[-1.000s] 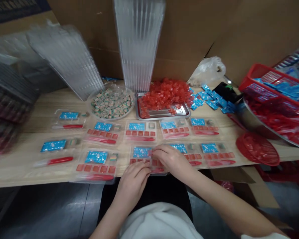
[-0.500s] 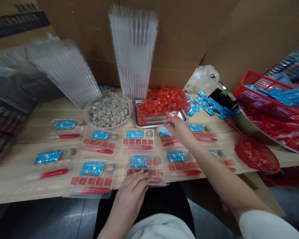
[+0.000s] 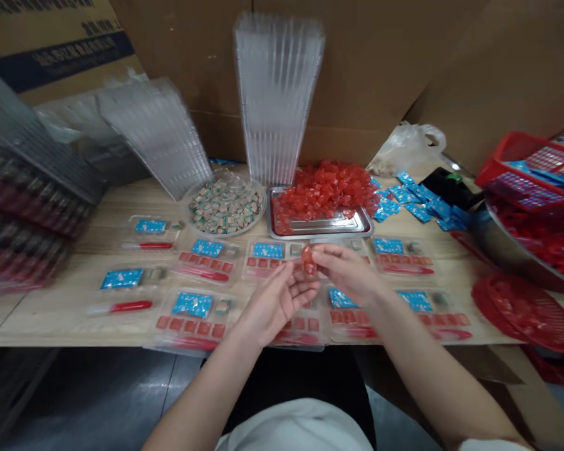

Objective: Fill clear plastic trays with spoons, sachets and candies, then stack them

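Observation:
Both my hands meet above the table's near middle. My right hand (image 3: 348, 270) pinches a red wrapped candy (image 3: 308, 259) at its fingertips. My left hand (image 3: 276, 299) is raised beside it, fingers curled and touching the same candy. Below them lie several clear blister trays (image 3: 193, 312) holding blue packets, rows of red squares and red pens. A steel tray (image 3: 319, 220) heaped with red wrapped candies (image 3: 326, 186) sits just beyond my hands.
A round clear dish of striped candies (image 3: 226, 204) stands left of the steel tray. Stacks of empty clear trays (image 3: 276, 94) lean on cardboard at the back. Loose blue packets (image 3: 407, 197), red baskets (image 3: 529, 310) and a steel bowl are at the right.
My right hand came back from the steel tray holding a red candy. My left hand lifted off the near blister tray and joined it.

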Motion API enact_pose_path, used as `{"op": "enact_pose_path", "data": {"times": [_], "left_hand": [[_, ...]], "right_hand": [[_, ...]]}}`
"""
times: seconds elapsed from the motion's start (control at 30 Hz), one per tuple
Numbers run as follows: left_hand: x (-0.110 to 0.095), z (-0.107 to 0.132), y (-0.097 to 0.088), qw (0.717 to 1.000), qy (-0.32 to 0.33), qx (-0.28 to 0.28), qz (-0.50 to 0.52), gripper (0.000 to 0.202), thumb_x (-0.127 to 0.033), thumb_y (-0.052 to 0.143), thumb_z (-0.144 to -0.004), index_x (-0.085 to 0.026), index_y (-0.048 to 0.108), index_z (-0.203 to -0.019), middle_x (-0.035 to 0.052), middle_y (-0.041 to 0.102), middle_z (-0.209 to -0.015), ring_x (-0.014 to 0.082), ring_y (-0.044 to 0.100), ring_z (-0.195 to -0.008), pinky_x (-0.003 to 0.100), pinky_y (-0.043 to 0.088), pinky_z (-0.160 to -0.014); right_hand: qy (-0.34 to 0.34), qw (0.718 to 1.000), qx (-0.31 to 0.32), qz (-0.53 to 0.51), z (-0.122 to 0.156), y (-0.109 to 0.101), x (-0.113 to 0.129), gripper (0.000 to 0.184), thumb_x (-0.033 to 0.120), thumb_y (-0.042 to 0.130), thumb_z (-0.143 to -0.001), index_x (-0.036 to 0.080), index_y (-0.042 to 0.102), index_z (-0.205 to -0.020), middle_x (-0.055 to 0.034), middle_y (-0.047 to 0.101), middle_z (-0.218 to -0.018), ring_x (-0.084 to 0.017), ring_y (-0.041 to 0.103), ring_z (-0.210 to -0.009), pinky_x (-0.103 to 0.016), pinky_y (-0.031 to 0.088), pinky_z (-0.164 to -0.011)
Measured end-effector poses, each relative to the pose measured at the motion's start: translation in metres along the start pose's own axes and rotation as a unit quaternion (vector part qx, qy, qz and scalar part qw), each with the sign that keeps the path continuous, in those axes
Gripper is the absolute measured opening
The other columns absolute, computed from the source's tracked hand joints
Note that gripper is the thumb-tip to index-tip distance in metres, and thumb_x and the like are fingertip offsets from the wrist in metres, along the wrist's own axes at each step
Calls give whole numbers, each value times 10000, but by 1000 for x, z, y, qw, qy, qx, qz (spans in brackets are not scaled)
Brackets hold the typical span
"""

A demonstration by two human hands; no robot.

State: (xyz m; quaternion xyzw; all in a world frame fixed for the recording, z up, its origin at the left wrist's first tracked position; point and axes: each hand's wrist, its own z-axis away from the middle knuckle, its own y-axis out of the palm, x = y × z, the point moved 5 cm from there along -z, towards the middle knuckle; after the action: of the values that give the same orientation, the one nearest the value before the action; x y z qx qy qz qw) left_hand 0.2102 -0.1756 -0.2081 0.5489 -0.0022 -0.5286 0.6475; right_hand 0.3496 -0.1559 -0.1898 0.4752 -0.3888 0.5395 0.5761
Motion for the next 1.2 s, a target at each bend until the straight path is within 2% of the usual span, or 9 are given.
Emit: {"op": "enact_pose_path", "data": {"times": [0.1, 0.2, 0.4, 0.6, 0.7, 0.83, 0.97, 1.07, 1.2], "left_hand": [[15, -3, 12, 989, -102, 46, 101, 202, -326, 570, -851, -128, 602, -882, 27, 640, -793, 119, 665, -766, 215, 526, -737], [22, 7, 10, 992, -94, 45, 68, 162, -253, 658, -789, -146, 596, -894, 12, 643, -786, 118, 667, -752, 213, 530, -720], [0, 23, 5, 987, 110, 14, -120, 209, -259, 736, -685, -154, 603, -806, -6, 626, -760, 96, 606, -694, 214, 514, -665], [-19, 28, 5, 955, 174, -36, -239, 236, -173, 747, -589, -152, 581, -755, -27, 595, -687, 81, 560, -628, 192, 470, -606], [-14, 28, 2, 963, 123, -60, -233, 229, -198, 723, -617, -158, 531, -736, -35, 573, -676, 73, 547, -611, 193, 457, -607], [8, 30, 8, 981, -59, 45, -180, 200, -292, 661, -695, -157, 532, -767, -6, 577, -696, 100, 564, -636, 244, 469, -650], [6, 33, 10, 982, -31, 41, -180, 233, -252, 679, -671, -172, 464, -709, -23, 543, -679, 98, 547, -637, 231, 447, -637], [-4, 35, 9, 952, 58, 13, -301, 237, -220, 681, -671, -177, 449, -680, -31, 513, -689, 93, 510, -632, 220, 419, -615], [-12, 41, 12, 843, 143, 24, -518, 105, -233, 615, -745, -174, 536, -708, 4, 515, -800, 124, 485, -733, 232, 374, -644]], "right_hand": [[36, 993, 15, -115, 21, 18, -9, 209, 356, 725, -692, 167, 635, -710, 13, 596, -678, -89, 531, -621, -236, 420, -622], [57, 990, 15, -131, 34, 22, -14, 194, 350, 725, -695, 175, 643, -705, 6, 603, -715, -98, 539, -651, -237, 426, -632], [-8, 993, 2, -116, 55, 30, -3, 125, 286, 707, -730, 187, 648, -682, -22, 579, -1115, -152, 537, -1004, -270, 422, -855], [38, 969, 65, -234, 59, 47, -12, 141, 322, 635, -789, 184, 663, -806, -37, 634, -878, -161, 578, -843, -333, 454, -807], [-14, 989, 9, -145, 61, 39, -9, 131, 323, 651, -778, 195, 633, -762, -46, 588, -1087, -189, 533, -1020, -337, 424, -878], [-78, 996, -11, 32, 72, 33, 3, 144, 324, 642, -789, 202, 593, -729, -53, 505, -1213, -219, 416, -1207, -328, 378, -940], [-47, 998, 25, 39, 74, 32, 0, 185, 379, 623, -794, 201, 577, -775, -76, 503, -1216, -232, 441, -1192, -353, 390, -926], [-35, 995, 31, 88, 71, 32, -2, 198, 367, 656, -765, 191, 569, -743, -81, 552, -1118, -236, 449, -1184, -372, 365, -952], [-101, 961, 21, 256, 74, 31, 10, 145, 301, 653, -774, 189, 579, -720, -65, 549, -1112, -212, 476, -1121, -351, 341, -956]]}}
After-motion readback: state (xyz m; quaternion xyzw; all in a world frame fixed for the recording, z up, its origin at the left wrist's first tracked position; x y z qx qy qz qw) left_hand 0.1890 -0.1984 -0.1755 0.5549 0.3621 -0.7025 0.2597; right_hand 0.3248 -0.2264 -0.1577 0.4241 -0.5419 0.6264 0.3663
